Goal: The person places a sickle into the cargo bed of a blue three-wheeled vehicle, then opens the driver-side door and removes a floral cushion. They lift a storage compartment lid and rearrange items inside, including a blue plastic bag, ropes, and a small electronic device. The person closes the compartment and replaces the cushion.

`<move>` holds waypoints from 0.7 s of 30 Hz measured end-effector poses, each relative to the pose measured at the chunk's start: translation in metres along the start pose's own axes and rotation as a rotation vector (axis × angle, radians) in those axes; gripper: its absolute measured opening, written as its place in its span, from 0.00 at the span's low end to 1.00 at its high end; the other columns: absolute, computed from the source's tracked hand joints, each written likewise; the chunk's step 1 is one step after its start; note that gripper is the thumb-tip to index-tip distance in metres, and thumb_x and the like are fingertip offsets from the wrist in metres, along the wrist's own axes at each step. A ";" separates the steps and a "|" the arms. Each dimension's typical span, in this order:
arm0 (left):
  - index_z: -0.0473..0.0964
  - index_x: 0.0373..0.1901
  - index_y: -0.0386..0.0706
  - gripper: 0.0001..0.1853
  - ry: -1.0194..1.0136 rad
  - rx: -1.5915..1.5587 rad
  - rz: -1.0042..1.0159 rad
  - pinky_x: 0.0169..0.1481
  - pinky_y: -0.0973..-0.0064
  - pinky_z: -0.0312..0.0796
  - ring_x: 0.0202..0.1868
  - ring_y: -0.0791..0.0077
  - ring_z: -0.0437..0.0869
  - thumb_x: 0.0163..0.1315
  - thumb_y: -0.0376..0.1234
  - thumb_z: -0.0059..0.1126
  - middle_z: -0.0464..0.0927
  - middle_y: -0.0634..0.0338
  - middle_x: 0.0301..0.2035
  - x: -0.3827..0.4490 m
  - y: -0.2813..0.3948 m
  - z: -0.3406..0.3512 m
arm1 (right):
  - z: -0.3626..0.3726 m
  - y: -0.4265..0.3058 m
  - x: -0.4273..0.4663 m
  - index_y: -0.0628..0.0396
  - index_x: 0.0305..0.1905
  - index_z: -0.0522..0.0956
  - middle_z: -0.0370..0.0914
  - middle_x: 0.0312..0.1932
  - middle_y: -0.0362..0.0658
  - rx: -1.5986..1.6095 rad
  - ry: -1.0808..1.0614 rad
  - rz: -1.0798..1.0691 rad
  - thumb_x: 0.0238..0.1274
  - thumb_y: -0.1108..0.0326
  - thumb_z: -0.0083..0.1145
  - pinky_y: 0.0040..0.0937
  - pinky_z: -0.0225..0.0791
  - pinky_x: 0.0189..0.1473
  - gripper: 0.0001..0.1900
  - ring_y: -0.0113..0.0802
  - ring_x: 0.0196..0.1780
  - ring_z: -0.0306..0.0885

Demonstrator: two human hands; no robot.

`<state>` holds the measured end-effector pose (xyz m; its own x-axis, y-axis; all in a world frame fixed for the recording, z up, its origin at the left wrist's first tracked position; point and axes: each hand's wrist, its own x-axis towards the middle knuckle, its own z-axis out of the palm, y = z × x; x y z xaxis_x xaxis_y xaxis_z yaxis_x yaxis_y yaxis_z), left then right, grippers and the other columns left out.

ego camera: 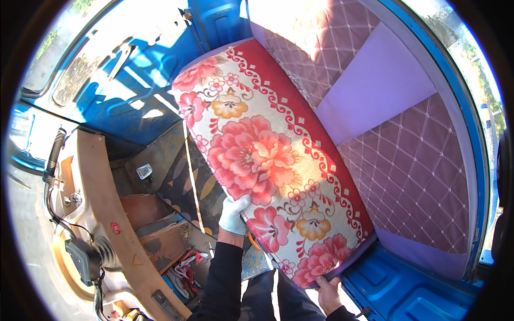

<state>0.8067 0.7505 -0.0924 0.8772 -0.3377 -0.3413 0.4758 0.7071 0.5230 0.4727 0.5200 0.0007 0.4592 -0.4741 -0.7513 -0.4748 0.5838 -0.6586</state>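
A long seat cushion [257,160] with a floral cover, red along one side, lies diagonally before me. My left hand [234,214], in a white glove, grips its left edge, thumb on top and fingers partly hidden below. At the near end my bare right hand [329,295] grips the cushion by its lower edge; its thumb shows on top, and the other fingers are partly out of sight. Along the cushion's red side stands a purple quilted backrest panel [373,92].
On the left are a brown dashboard [116,216] and a black handlebar [56,152]. A floor mat [192,176], a pedal [143,171] and a bundle of cloth [184,273] lie below. Blue metal cab panels [409,281] flank the backrest.
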 end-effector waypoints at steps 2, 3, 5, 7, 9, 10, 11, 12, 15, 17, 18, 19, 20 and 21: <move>0.73 0.81 0.33 0.40 0.002 -0.004 -0.015 0.77 0.56 0.82 0.67 0.55 0.91 0.69 0.32 0.80 0.87 0.50 0.69 -0.002 0.008 0.008 | 0.000 -0.002 -0.006 0.51 0.89 0.56 0.76 0.79 0.50 0.038 -0.041 -0.004 0.82 0.80 0.58 0.42 0.91 0.62 0.39 0.42 0.73 0.86; 0.75 0.80 0.34 0.37 0.070 0.091 -0.040 0.73 0.58 0.83 0.65 0.58 0.92 0.71 0.33 0.79 0.89 0.52 0.66 -0.001 0.014 0.014 | -0.001 0.000 -0.013 0.59 0.83 0.65 0.83 0.71 0.53 0.025 -0.086 -0.057 0.86 0.71 0.61 0.44 0.94 0.56 0.29 0.47 0.66 0.92; 0.83 0.71 0.31 0.29 0.261 0.487 -0.239 0.64 0.61 0.86 0.56 0.63 0.95 0.77 0.42 0.77 0.93 0.54 0.55 -0.002 0.033 0.019 | -0.003 0.005 -0.028 0.64 0.77 0.70 0.86 0.65 0.56 -0.019 -0.099 0.155 0.87 0.65 0.63 0.45 0.95 0.54 0.25 0.50 0.62 0.95; 0.85 0.65 0.29 0.34 0.258 1.059 -0.405 0.59 0.62 0.86 0.52 0.60 0.97 0.79 0.54 0.72 0.94 0.48 0.47 -0.003 0.047 0.023 | 0.000 0.022 -0.048 0.69 0.67 0.77 0.90 0.56 0.62 -0.034 -0.096 0.308 0.88 0.56 0.65 0.46 0.95 0.51 0.24 0.56 0.55 0.97; 0.86 0.60 0.31 0.36 0.316 1.306 -0.334 0.59 0.60 0.87 0.50 0.51 0.98 0.78 0.59 0.70 0.94 0.40 0.46 -0.014 0.043 0.028 | 0.000 0.033 -0.064 0.70 0.68 0.76 0.90 0.54 0.62 -0.160 -0.234 0.389 0.88 0.62 0.65 0.43 0.94 0.48 0.22 0.52 0.52 0.97; 0.87 0.57 0.32 0.36 0.347 1.455 -0.186 0.58 0.58 0.87 0.49 0.44 0.98 0.77 0.61 0.71 0.94 0.37 0.45 -0.024 0.033 0.033 | 0.000 0.037 -0.068 0.71 0.68 0.76 0.91 0.53 0.62 -0.242 -0.293 0.419 0.87 0.64 0.66 0.41 0.93 0.47 0.21 0.51 0.51 0.97; 0.87 0.55 0.33 0.36 0.456 1.447 -0.117 0.56 0.55 0.87 0.49 0.38 0.97 0.75 0.61 0.72 0.94 0.35 0.44 -0.036 0.021 0.039 | 0.001 0.037 -0.070 0.72 0.68 0.76 0.91 0.52 0.61 -0.280 -0.324 0.397 0.86 0.67 0.66 0.40 0.93 0.47 0.21 0.49 0.50 0.97; 0.87 0.54 0.34 0.36 0.462 1.328 -0.033 0.55 0.54 0.87 0.48 0.37 0.96 0.74 0.62 0.72 0.93 0.36 0.42 -0.043 0.015 0.042 | 0.001 0.037 -0.071 0.73 0.69 0.75 0.92 0.51 0.60 -0.321 -0.354 0.382 0.85 0.69 0.67 0.39 0.92 0.48 0.21 0.47 0.49 0.97; 0.89 0.47 0.36 0.31 0.451 1.412 0.001 0.51 0.52 0.87 0.45 0.37 0.96 0.73 0.59 0.74 0.92 0.38 0.37 -0.057 0.018 0.050 | 0.010 0.022 -0.061 0.74 0.70 0.75 0.92 0.49 0.56 -0.480 -0.398 0.287 0.83 0.70 0.69 0.34 0.89 0.47 0.23 0.40 0.47 0.96; 0.91 0.43 0.36 0.26 0.351 1.522 0.096 0.47 0.53 0.86 0.41 0.39 0.96 0.71 0.54 0.77 0.90 0.38 0.34 -0.058 0.034 0.051 | 0.022 0.007 -0.059 0.75 0.69 0.77 0.93 0.49 0.58 -0.587 -0.366 0.233 0.82 0.71 0.67 0.33 0.89 0.45 0.22 0.41 0.45 0.96; 0.91 0.44 0.36 0.25 0.358 1.531 0.130 0.47 0.54 0.86 0.40 0.40 0.96 0.71 0.53 0.78 0.90 0.38 0.34 -0.058 0.043 0.047 | 0.032 0.000 -0.058 0.73 0.68 0.78 0.93 0.49 0.57 -0.605 -0.339 0.234 0.80 0.73 0.68 0.33 0.89 0.46 0.20 0.39 0.46 0.96; 0.91 0.45 0.36 0.25 0.456 1.315 0.143 0.46 0.55 0.86 0.40 0.42 0.97 0.72 0.51 0.78 0.90 0.38 0.32 -0.061 0.045 0.042 | 0.042 -0.009 -0.058 0.72 0.67 0.78 0.92 0.47 0.55 -0.604 -0.389 0.118 0.80 0.74 0.68 0.32 0.88 0.46 0.19 0.38 0.46 0.95; 0.91 0.48 0.35 0.21 0.557 1.201 0.174 0.42 0.63 0.85 0.33 0.54 0.97 0.77 0.47 0.75 0.92 0.46 0.32 -0.064 0.042 0.034 | 0.051 -0.020 -0.057 0.71 0.66 0.79 0.92 0.46 0.53 -0.657 -0.399 0.038 0.79 0.75 0.69 0.32 0.87 0.46 0.18 0.37 0.46 0.95; 0.90 0.49 0.35 0.19 0.640 0.949 0.091 0.40 0.67 0.83 0.31 0.62 0.95 0.79 0.44 0.73 0.92 0.50 0.32 -0.074 0.035 0.021 | 0.059 -0.032 -0.055 0.69 0.64 0.80 0.91 0.45 0.51 -0.662 -0.427 -0.071 0.78 0.76 0.69 0.31 0.86 0.46 0.17 0.35 0.45 0.94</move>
<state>0.7604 0.7873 -0.0326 0.8462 0.2608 -0.4646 0.5081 -0.1322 0.8511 0.5067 0.5664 0.0661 0.6896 -0.1233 -0.7136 -0.7204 -0.0153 -0.6934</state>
